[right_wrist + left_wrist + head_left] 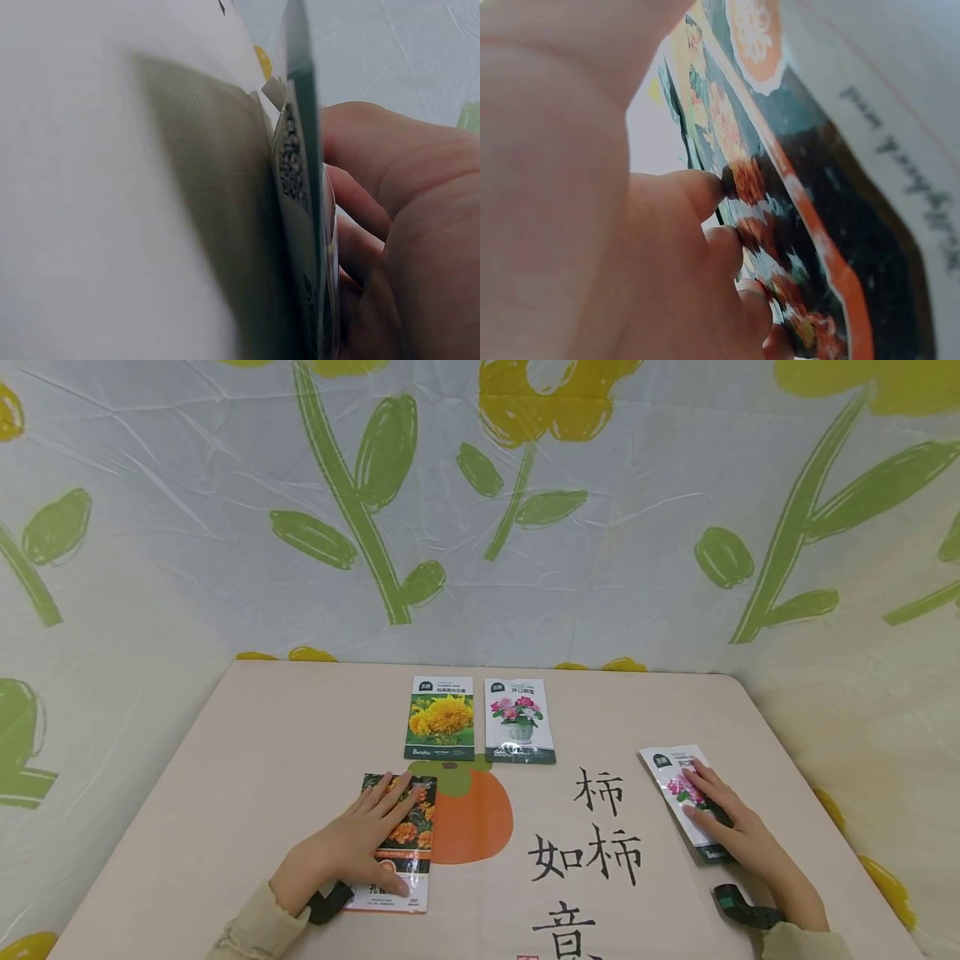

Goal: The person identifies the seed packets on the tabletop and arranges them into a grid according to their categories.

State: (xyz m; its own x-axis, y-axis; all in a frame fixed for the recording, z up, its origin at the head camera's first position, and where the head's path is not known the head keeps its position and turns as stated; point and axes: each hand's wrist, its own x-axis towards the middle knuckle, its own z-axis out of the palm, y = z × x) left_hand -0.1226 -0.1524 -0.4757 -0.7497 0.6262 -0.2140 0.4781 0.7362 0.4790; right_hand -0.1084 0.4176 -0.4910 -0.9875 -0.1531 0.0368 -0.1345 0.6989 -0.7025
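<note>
My left hand (348, 847) rests on a seed packet with orange marigolds (405, 837) at the left front of the table. Its fingers are spread across the picture, and the thumb lies over the white lower part. In the left wrist view the fingertips (712, 191) touch the packet's glossy front. On the right, my right hand (738, 835) lies over a white seed packet with pink flowers (681, 789), fingers extended on its face. The right wrist view shows this packet's green lower edge (304, 97) standing off the tabletop, casting a shadow.
Toward the back, a packet with yellow sunflowers (441, 718) lies beside a packet showing pink flowers in a pot (519, 720). The pale tabletop (247, 760) carries a printed persimmon (476, 822) and black characters (588, 852). A flower-patterned cloth (600, 593) hangs behind.
</note>
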